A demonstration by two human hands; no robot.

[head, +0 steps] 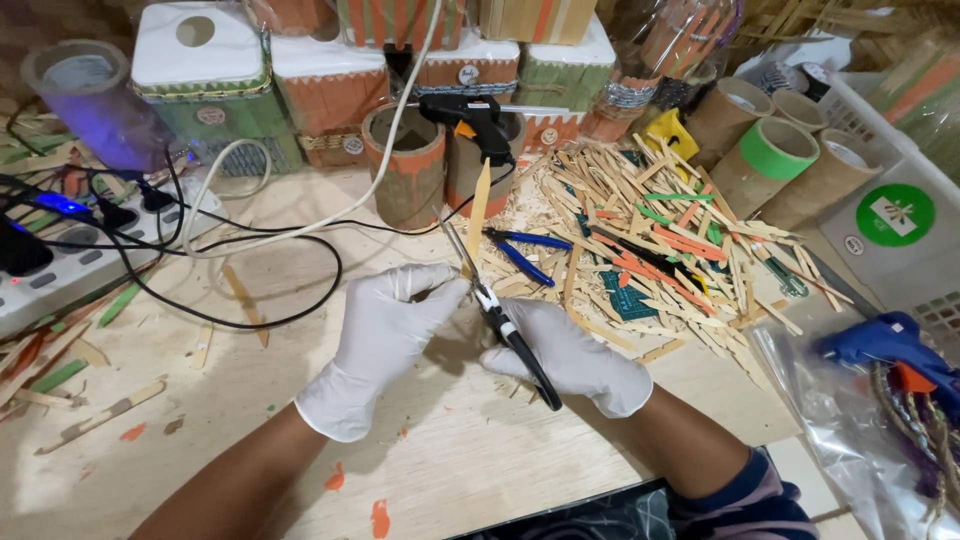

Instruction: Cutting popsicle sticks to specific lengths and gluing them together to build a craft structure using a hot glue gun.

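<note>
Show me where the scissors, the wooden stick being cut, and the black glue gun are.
scissors (515, 345): head view, on the black handle.
wooden stick (478, 208): head view, on its middle part.
black glue gun (478, 118): head view, on its body.

glue gun (470, 118) behind the stick pile (660, 255) — power strip (70, 265) left, tubes (790, 155) right.

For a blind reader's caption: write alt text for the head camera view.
Two white-gloved hands work over a wooden table: the left hand holds a flat wooden stick upright while the right hand grips black-handled scissors at its base. Behind lie a pile of craft sticks, blue pliers, a black glue gun and cardboard tubes.
</note>
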